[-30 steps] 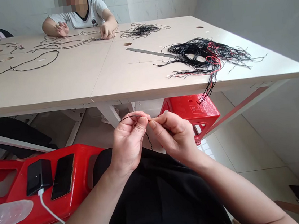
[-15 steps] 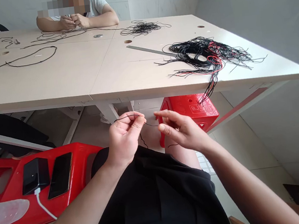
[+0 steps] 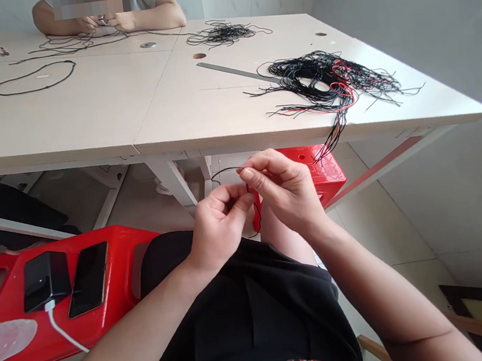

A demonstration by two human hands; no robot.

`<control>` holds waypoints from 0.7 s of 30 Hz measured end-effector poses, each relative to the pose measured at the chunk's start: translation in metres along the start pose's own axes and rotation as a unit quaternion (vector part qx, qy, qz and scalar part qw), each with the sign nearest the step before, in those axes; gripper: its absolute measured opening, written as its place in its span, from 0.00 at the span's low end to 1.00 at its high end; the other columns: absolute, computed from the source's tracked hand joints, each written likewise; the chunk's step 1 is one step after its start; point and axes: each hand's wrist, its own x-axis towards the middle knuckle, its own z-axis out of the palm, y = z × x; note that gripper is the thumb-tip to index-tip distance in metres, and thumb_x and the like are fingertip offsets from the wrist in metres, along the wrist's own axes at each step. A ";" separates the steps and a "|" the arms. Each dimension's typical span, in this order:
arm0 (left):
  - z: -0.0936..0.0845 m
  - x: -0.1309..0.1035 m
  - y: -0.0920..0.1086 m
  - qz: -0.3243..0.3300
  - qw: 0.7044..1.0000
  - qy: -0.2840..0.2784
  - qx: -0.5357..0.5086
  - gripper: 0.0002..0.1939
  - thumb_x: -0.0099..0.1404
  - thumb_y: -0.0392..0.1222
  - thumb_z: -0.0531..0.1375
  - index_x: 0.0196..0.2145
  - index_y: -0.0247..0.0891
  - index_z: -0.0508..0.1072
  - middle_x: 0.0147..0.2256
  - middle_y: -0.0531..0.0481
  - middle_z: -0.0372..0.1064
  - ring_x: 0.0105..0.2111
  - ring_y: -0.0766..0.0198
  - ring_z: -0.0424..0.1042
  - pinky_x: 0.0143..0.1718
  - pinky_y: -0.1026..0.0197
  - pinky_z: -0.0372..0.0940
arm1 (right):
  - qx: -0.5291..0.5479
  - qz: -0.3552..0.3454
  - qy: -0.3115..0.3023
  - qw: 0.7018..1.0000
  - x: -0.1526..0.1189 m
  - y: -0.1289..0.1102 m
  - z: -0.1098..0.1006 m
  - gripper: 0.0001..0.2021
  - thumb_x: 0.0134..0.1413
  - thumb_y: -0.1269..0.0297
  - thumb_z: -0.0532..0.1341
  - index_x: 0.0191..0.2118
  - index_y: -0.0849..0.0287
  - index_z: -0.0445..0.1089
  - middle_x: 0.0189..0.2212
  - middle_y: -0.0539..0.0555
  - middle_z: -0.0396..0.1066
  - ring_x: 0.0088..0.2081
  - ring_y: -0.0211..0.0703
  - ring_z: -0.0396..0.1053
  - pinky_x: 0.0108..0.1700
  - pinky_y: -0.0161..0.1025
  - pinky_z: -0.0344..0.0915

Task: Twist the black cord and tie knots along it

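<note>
Over my lap, just below the table's front edge, both hands pinch a thin black cord [image 3: 224,169]. My left hand [image 3: 220,224] is closed, thumb against forefinger, with the cord between them. My right hand [image 3: 288,189] sits close beside it, a little higher, and pinches the cord between thumb and forefinger. A short length of the cord curves out to the left of my right fingertips, and another part dangles below my left fingertips. Whether the cord is looped or knotted at my fingers is too small to tell.
On the table [image 3: 63,132] lie a bundle of black and red cords [image 3: 317,83], a steel ruler [image 3: 232,73] and a loose pile of black cord [image 3: 225,32]. Across sits a person [image 3: 158,6] handling something small. A red stool [image 3: 120,236] at my left holds a phone [image 3: 88,279] and a black box [image 3: 46,280].
My right hand has moved left and up and closed on the cord; before, its fingers were apart. My left hand has shifted right. The view has tilted slightly down.
</note>
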 end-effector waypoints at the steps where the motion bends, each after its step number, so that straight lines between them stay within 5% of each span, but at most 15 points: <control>1: -0.001 0.001 -0.001 0.008 1.000 0.018 -0.009 0.07 0.57 0.43 0.68 0.29 0.38 0.78 0.25 0.52 0.73 0.25 0.68 0.69 0.28 0.66 0.66 | 0.052 0.046 -0.002 0.998 -0.001 0.001 0.001 0.05 0.55 0.61 0.65 0.35 0.56 0.71 0.33 0.51 0.72 0.38 0.39 0.71 0.41 0.37 0.70; 4: -0.005 0.006 -0.004 0.020 0.997 0.059 -0.035 0.08 0.54 0.43 0.71 0.29 0.38 0.79 0.27 0.53 0.74 0.29 0.67 0.72 0.34 0.65 0.68 | 0.158 0.189 -0.053 0.968 -0.006 0.002 0.006 0.22 0.45 0.50 0.71 0.42 0.57 0.69 0.32 0.49 0.71 0.31 0.36 0.70 0.30 0.33 0.67; 6: -0.007 0.009 -0.002 0.014 0.997 0.065 -0.048 0.07 0.52 0.42 0.71 0.28 0.38 0.79 0.27 0.53 0.75 0.30 0.68 0.72 0.36 0.66 0.68 | 0.165 0.233 -0.056 0.957 -0.009 0.003 0.008 0.24 0.41 0.48 0.72 0.39 0.59 0.70 0.27 0.48 0.70 0.25 0.33 0.65 0.24 0.30 0.61; 14: -0.003 0.008 0.016 -0.152 0.968 0.077 -0.185 0.08 0.48 0.34 0.73 0.23 0.35 0.76 0.23 0.54 0.71 0.20 0.75 0.64 0.22 0.71 0.60 | 0.133 0.158 0.033 0.978 -0.015 0.005 0.014 0.16 0.47 0.51 0.70 0.27 0.60 0.73 0.22 0.49 0.73 0.25 0.34 0.69 0.27 0.32 0.67; 21: -0.005 0.009 0.018 -0.249 0.931 0.051 -0.262 0.06 0.53 0.30 0.69 0.25 0.35 0.76 0.25 0.54 0.70 0.23 0.75 0.65 0.24 0.72 0.62 | 0.093 0.126 0.003 0.988 -0.013 0.004 0.007 0.11 0.49 0.55 0.69 0.29 0.59 0.76 0.25 0.51 0.77 0.28 0.37 0.73 0.29 0.33 0.71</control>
